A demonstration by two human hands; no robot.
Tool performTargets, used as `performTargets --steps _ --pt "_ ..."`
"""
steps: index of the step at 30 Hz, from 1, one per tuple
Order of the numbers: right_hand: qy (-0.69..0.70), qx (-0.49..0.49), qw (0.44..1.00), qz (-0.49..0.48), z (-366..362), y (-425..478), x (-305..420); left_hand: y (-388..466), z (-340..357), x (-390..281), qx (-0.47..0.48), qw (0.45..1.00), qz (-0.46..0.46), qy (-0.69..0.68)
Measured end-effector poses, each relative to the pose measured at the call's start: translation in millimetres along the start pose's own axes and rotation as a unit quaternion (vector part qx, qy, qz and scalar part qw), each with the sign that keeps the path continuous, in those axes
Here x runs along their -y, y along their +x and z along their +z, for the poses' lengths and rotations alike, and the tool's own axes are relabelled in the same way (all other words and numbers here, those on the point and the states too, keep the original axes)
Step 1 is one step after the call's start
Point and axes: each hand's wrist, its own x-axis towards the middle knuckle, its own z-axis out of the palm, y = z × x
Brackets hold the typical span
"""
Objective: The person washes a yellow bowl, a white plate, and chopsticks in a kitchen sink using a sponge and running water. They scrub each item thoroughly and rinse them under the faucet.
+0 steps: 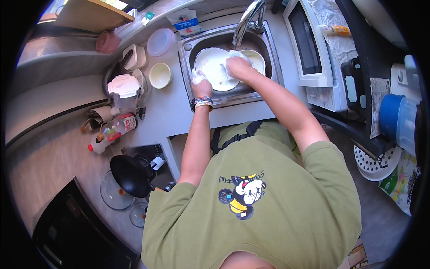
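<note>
A large white plate is tilted over the stainless steel sink. At its left rim my left hand, partly covered in white suds or a cloth, grips the edge. My right hand presses a whitish cloth against the plate's right side. A cream bowl lies in the basin, partly hidden behind my right hand. The chrome faucet arches over the back of the basin; no water stream can be made out.
Left of the sink stand a cream bowl, a round lidded plastic container and lidded boxes. A microwave is on the right. A black wok and plastic bottles are at the lower left.
</note>
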Motion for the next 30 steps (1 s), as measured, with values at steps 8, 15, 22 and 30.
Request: performTargets --steps 8,15,22,30 --pt "0.269 -0.141 0.94 -0.154 33.0 36.6 8.3 6.2 -1.0 0.1 0.05 0.997 0.03 -0.059" --pt "0.108 0.121 0.945 -0.284 19.5 16.6 5.8 33.0 11.5 51.5 0.043 0.942 -0.162 -0.291" --pt "-0.003 -0.033 0.997 -0.067 -8.9 7.0 -24.5 -0.2 4.9 6.5 0.044 0.981 -0.139 -0.127" --pt "0.124 -0.059 0.948 -0.288 52.3 55.7 -17.1 8.3 30.8 6.9 0.106 0.916 -0.173 -0.347"
